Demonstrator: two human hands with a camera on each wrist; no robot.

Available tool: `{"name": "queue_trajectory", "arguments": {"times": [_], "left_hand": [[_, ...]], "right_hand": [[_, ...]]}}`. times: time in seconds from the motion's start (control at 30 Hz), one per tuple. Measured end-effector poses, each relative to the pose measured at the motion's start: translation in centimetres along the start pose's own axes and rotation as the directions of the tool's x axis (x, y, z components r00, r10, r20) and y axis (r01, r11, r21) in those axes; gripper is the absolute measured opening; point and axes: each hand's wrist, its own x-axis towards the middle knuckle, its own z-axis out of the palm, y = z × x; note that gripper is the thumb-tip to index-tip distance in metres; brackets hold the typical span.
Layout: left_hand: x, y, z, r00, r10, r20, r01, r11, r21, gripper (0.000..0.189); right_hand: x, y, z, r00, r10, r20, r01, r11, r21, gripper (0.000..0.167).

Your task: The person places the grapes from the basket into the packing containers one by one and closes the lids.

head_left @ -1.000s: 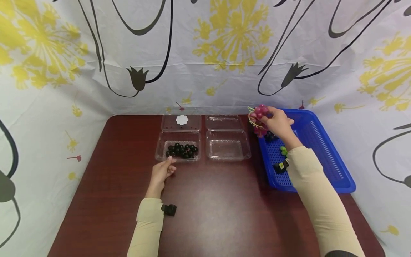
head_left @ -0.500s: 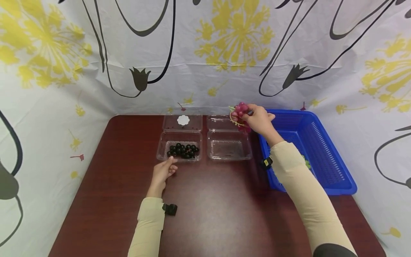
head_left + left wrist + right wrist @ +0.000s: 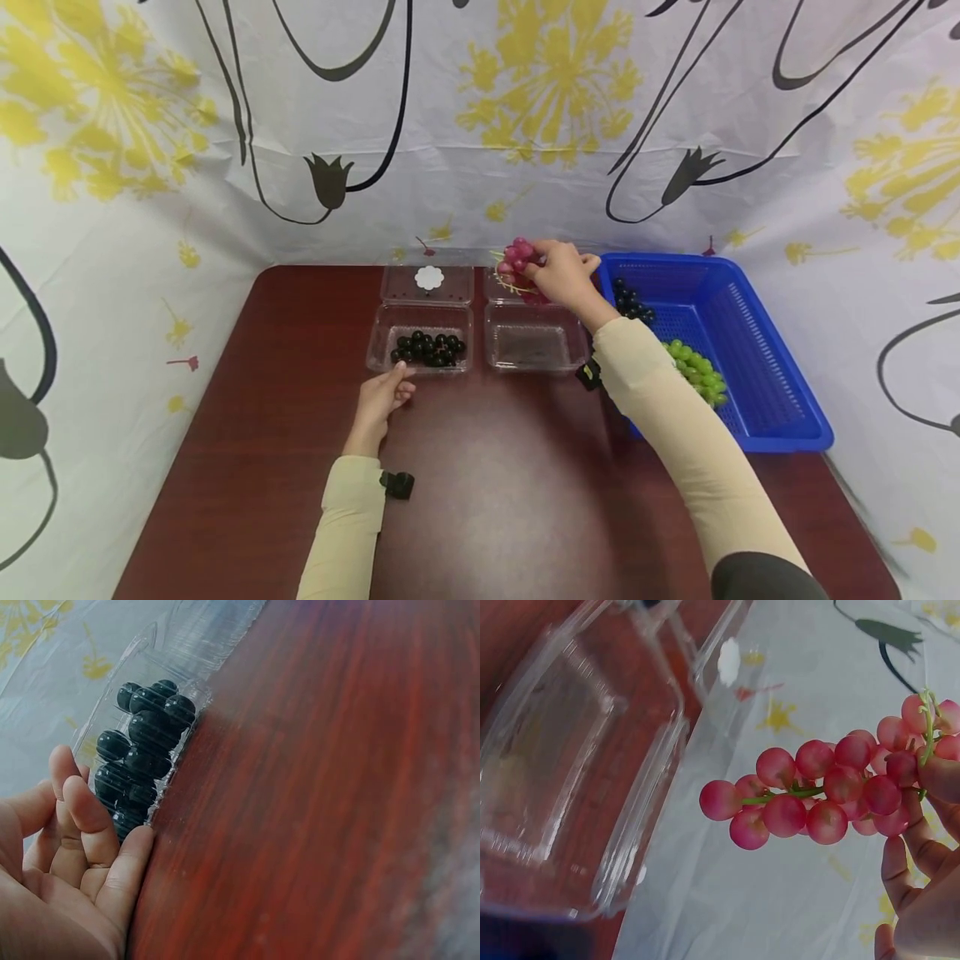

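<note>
In the head view a bunch of red grapes (image 3: 517,265) hangs from my right hand (image 3: 564,271), over the open lid of the right clear container (image 3: 536,340). Thumb and fingers pinch the bunch near its green stem (image 3: 928,735), and the grapes (image 3: 810,795) hang free in the right wrist view. My left hand (image 3: 384,398) holds the front rim of the left clear container (image 3: 373,333) between thumb and fingers. The thumb tip is hidden in the left wrist view. Black grapes (image 3: 142,750) lie inside that container.
At the right stands a blue basket (image 3: 750,350) with black grapes (image 3: 630,302) and green grapes (image 3: 697,371), partly behind my right sleeve. The left container's lid (image 3: 405,287) lies open with a white label (image 3: 429,278). A patterned cloth (image 3: 420,100) hangs behind the table.
My right hand has carried the red grapes leftward from above the basket to over the right container's lid, uncovering the basket's black and green grapes. My left hand has stayed in place.
</note>
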Motion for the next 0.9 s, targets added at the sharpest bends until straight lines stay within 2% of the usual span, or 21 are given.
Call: {"name": "queue_trajectory", "arguments": {"times": [0.37, 0.7, 0.9], "left_hand": [[0.0, 0.0, -0.1, 1.0, -0.006, -0.001, 0.006, 1.0, -0.006, 0.048], [0.3, -0.2, -0.2, 1.0, -0.008, -0.002, 0.008, 1.0, -0.014, 0.041], [0.3, -0.2, -0.1, 1.0, -0.02, -0.005, 0.019, 1.0, -0.017, 0.044]], "right_hand": [[0.5, -4.1, 3.4, 0.997, -0.045, 0.064, 0.045, 0.999, -0.001, 0.023], [0.7, -6.0, 6.4, 0.993, -0.073, 0.095, 0.073, 0.997, 0.005, 0.018], [0.7, -6.6, 8.0, 0.989, -0.055, 0.139, 0.059, 0.998, -0.029, 0.027]]}}
